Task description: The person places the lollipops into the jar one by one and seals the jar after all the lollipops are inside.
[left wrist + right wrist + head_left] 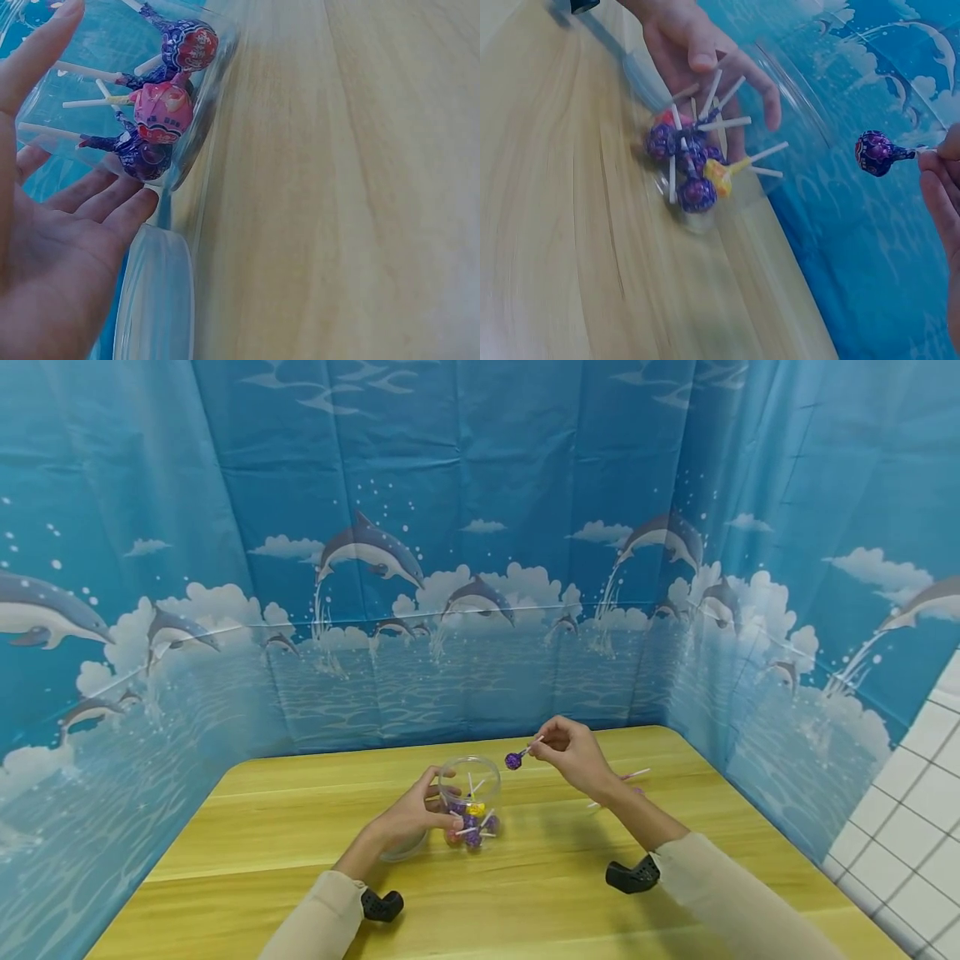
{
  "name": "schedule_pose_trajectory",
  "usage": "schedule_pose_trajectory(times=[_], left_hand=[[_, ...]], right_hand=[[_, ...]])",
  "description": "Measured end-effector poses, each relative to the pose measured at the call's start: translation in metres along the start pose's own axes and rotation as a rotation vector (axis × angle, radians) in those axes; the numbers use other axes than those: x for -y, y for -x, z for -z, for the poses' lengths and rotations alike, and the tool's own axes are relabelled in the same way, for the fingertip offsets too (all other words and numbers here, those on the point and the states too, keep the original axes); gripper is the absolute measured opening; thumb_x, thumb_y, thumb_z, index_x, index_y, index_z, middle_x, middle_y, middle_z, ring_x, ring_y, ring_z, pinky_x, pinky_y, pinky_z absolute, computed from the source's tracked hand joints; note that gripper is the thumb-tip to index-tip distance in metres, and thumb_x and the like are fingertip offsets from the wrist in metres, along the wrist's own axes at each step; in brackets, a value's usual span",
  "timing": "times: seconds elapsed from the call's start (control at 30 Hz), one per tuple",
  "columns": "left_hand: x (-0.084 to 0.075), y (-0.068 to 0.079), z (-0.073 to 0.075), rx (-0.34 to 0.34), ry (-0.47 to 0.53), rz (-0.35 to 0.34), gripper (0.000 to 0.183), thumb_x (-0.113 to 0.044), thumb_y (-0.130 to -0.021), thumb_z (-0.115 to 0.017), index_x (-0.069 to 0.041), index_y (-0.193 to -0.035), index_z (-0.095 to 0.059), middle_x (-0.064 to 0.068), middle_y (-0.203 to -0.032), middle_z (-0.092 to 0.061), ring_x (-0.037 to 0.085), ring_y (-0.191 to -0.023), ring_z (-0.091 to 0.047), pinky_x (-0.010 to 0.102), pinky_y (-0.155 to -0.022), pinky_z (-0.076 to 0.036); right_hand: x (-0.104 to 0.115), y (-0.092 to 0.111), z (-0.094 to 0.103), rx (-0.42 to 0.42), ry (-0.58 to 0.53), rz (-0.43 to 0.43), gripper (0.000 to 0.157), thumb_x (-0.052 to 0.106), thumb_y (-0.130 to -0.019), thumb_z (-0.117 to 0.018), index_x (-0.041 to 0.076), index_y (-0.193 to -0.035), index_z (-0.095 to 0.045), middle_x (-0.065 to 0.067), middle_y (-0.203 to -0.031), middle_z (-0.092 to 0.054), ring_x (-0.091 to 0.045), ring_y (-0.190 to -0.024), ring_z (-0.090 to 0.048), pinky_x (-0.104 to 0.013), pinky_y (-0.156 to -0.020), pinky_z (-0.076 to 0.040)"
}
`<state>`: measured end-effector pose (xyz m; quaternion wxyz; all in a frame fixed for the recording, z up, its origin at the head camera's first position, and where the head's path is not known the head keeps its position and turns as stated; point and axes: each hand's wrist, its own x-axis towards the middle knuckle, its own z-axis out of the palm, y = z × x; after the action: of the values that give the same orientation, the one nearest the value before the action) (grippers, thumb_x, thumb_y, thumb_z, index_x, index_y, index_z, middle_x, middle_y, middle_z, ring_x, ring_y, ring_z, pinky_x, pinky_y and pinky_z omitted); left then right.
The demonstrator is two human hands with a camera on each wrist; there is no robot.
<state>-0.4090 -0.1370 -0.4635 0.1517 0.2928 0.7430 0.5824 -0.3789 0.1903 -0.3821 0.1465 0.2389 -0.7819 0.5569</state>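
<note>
A clear plastic jar (469,768) stands on the table with several wrapped lollipops inside, mostly purple, plus a yellow lollipop (718,178) and a pink lollipop (163,111). My left hand (408,814) holds the jar from its left side, thumb in front and fingers behind. To the right of the jar's rim, my right hand (573,756) pinches the stick of a purple lollipop (513,761). That lollipop is up in the air, its wrapped head pointing toward the jar. Beside the left hand, a translucent round lid (154,300) lies on the table.
More lollipops (637,773) lie on the yellow wooden table (285,827) to the right, partly hidden behind my right forearm. A blue curtain (465,677) with dolphins hangs along the table's far edge. White tiles (900,810) show at far right.
</note>
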Motion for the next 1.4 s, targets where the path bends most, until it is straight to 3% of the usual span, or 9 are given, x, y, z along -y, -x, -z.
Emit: schedule_pose_trajectory(times=[0.47,0.77,1.1,1.4], left_hand=[[0.000,0.002,-0.001,-0.005,0.016,-0.002,0.074,-0.017,-0.094,-0.080,-0.014,-0.152,-0.033,0.027,-0.148,-0.045,0.039,-0.135,-0.051,0.057,-0.109,-0.041],[0.001,0.001,-0.001,-0.010,0.026,-0.004,0.070,-0.013,-0.096,-0.076,-0.013,-0.152,-0.033,0.027,-0.147,-0.045,0.039,-0.134,-0.051,0.056,-0.108,-0.042],[0.002,0.000,0.000,0.003,0.003,-0.016,0.070,-0.016,-0.097,-0.076,-0.014,-0.153,-0.033,0.023,-0.145,-0.048,0.035,-0.131,-0.054,0.056,-0.108,-0.042],[0.002,0.000,0.001,0.011,0.003,-0.012,0.071,-0.019,-0.096,-0.077,-0.014,-0.152,-0.033,0.022,-0.147,-0.047,0.039,-0.135,-0.050,0.057,-0.108,-0.041]], right_hand=[[0.007,-0.010,-0.033,0.032,-0.087,0.039,0.011,0.006,-0.100,-0.069,-0.004,-0.104,-0.064,-0.016,-0.099,-0.073,-0.021,-0.087,-0.073,-0.037,-0.082,-0.059],[0.003,-0.013,-0.053,0.067,-0.055,0.064,0.012,0.008,-0.099,-0.071,0.000,-0.104,-0.066,-0.017,-0.098,-0.074,-0.035,-0.089,-0.072,-0.033,-0.080,-0.059],[0.004,-0.017,-0.064,0.150,0.053,0.083,0.005,0.013,-0.100,-0.071,0.008,-0.103,-0.070,-0.002,-0.093,-0.074,-0.018,-0.082,-0.071,-0.036,-0.073,-0.057],[0.003,-0.019,-0.066,0.205,0.073,0.073,0.021,0.012,-0.100,-0.070,0.007,-0.120,-0.072,-0.008,-0.102,-0.076,-0.017,-0.088,-0.072,-0.035,-0.074,-0.057]])
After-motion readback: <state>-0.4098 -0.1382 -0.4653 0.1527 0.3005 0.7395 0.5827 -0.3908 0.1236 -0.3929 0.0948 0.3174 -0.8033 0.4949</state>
